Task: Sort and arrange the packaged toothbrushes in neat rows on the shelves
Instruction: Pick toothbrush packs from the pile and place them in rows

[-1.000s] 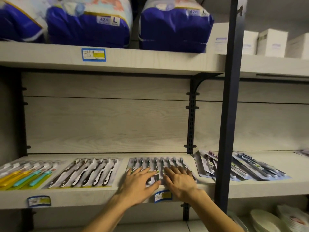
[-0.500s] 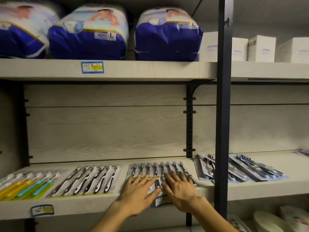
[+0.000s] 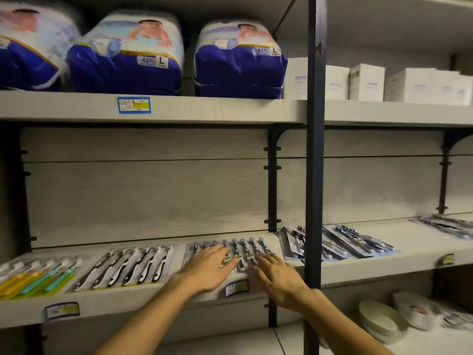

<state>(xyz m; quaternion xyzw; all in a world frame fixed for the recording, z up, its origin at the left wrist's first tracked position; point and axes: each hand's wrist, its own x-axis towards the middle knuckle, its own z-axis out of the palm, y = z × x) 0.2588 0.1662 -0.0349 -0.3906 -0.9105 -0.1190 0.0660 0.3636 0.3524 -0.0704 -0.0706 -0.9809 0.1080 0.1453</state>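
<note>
- Shelf (image 3: 158, 297): carries flat rows of packaged toothbrushes.
- Grey toothbrush row (image 3: 245, 248): lies mid-shelf, just left of the black upright (image 3: 313, 175).
- Left hand (image 3: 208, 269): fingers spread, flat on this row.
- Right hand (image 3: 280, 279): fingers spread, flat beside it.

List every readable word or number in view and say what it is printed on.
"42" and "L": middle diaper pack.
"42", with an "L" cut off beside it: right diaper pack.
Upper shelf price tag: blurred, unreadable.
Lower shelf price tags: unreadable.
White boxes: print too small.
Toothbrush packs: labels unreadable.
</note>
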